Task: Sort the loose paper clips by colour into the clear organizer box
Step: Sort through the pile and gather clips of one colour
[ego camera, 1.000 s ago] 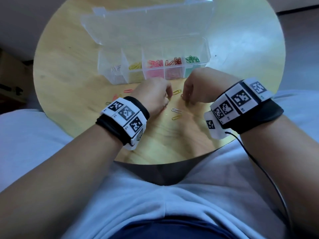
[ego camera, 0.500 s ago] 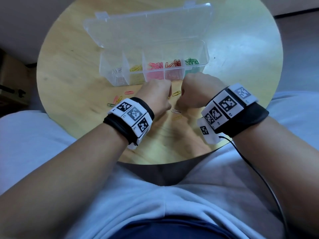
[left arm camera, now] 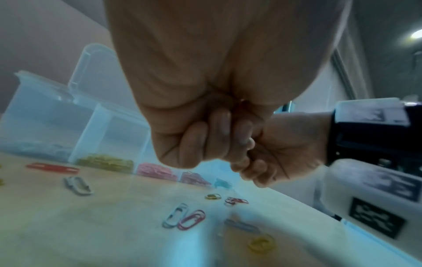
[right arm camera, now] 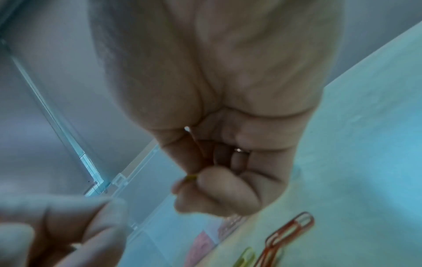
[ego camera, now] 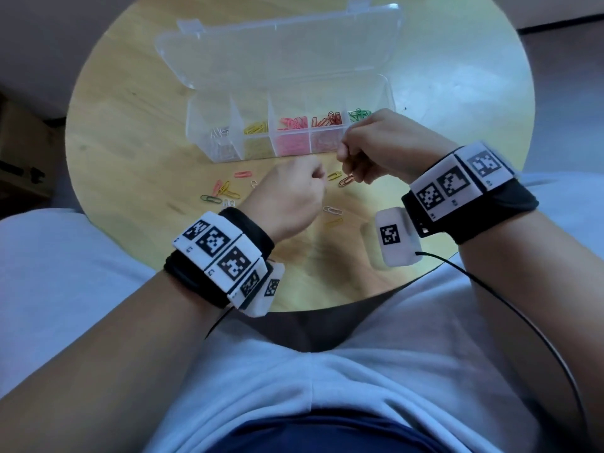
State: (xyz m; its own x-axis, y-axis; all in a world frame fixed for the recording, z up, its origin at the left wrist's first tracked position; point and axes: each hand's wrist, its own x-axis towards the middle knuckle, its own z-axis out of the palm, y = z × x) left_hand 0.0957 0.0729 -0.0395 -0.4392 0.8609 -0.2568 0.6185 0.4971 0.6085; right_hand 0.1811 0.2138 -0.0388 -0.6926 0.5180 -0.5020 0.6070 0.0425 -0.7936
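The clear organizer box (ego camera: 209,148) lies open with silver, yellow, pink, red and green clips in separate compartments. My right hand (ego camera: 343,152) hovers at the box's front wall, below the red and green compartments. It pinches a yellow paper clip (right arm camera: 190,178) between thumb and finger. My left hand (ego camera: 318,179) is a tight fist just above the table. Its curled fingers (left arm camera: 217,144) show nothing held. Loose clips lie around: a pink one (ego camera: 242,174), a mixed cluster (ego camera: 225,191), a silver one (ego camera: 332,210), an orange one (ego camera: 346,180) and a yellow one (ego camera: 334,175).
The round wooden table (ego camera: 130,125) ends just in front of my lap. The box's clear lid (ego camera: 277,50) lies flat behind the compartments. A cable (ego camera: 490,289) trails from my right wristband over my lap.
My right hand has lifted off the table and moved up to the box with the yellow clip. The left hand has stayed low, near the loose clips.
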